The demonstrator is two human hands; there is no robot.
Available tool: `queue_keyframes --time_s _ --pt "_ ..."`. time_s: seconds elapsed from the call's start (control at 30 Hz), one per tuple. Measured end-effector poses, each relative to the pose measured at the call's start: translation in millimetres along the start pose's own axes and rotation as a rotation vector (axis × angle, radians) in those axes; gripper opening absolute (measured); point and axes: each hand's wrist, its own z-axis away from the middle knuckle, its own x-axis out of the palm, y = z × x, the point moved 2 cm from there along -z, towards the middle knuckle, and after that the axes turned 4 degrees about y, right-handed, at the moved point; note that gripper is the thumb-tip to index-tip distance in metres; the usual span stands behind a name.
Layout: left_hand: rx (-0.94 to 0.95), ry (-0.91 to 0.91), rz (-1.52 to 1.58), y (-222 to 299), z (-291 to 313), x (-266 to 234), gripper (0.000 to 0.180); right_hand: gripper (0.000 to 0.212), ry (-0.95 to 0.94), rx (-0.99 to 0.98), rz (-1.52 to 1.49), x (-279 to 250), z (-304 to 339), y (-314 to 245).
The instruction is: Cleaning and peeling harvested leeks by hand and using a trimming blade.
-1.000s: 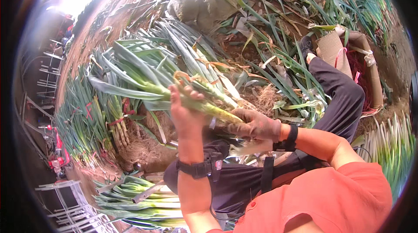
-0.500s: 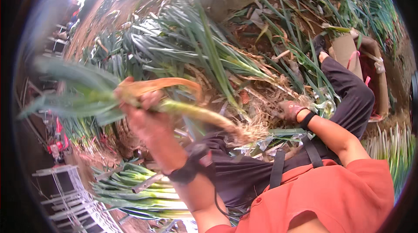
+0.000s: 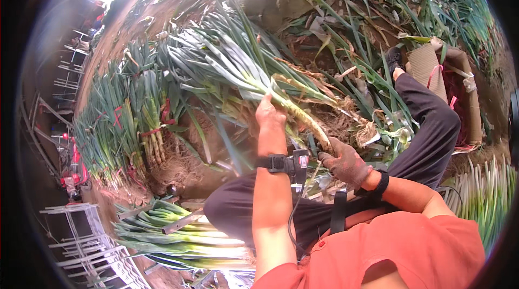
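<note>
My bare left hand (image 3: 271, 113) is closed round the stem of a long green onion (image 3: 305, 118), just below where its leaves fan out. The leaves point up and away to the left, over a heap of other green onions (image 3: 200, 54). At the root end of the same stalk my right hand (image 3: 347, 165), in a dirty dark reddish glove, has its fingers closed on the tip, hiding most of the roots. Right beside it lies another onion with pale, stringy roots (image 3: 368, 133).
Tied upright bundles of green onions (image 3: 148, 121) stand on the left. Trimmed onions (image 3: 178, 237) lie near my left knee, by a white metal rack (image 3: 94, 251). Peeled stalks (image 3: 484, 192) and a cardboard box (image 3: 474, 94) are on the right. Loose leaves litter the soil.
My left hand has swung from the far left in toward the middle, holding an onion stalk. The right hand has come nearer my body, from the heap's roots onto the held stalk's root end.
</note>
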Motion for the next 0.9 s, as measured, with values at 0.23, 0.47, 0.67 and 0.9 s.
queue_keyframes --time_s 0.23,0.47,0.67,0.9 --pt "-0.124 0.222 -0.069 -37 -15 -17 0.033 0.037 0.103 0.024 0.138 -14 -7 43" --pt "-0.097 0.084 -0.038 -49 -16 -22 0.015 0.034 0.244 -0.059 0.012 -9 -10 40" --pt "-0.374 0.136 -0.219 -65 1 -36 0.022 0.021 -0.133 0.297 -0.759 -23 -23 53" --pt "-0.705 -0.337 -0.711 -151 78 -89 0.013 0.027 -0.402 0.549 -1.357 -37 -40 30"
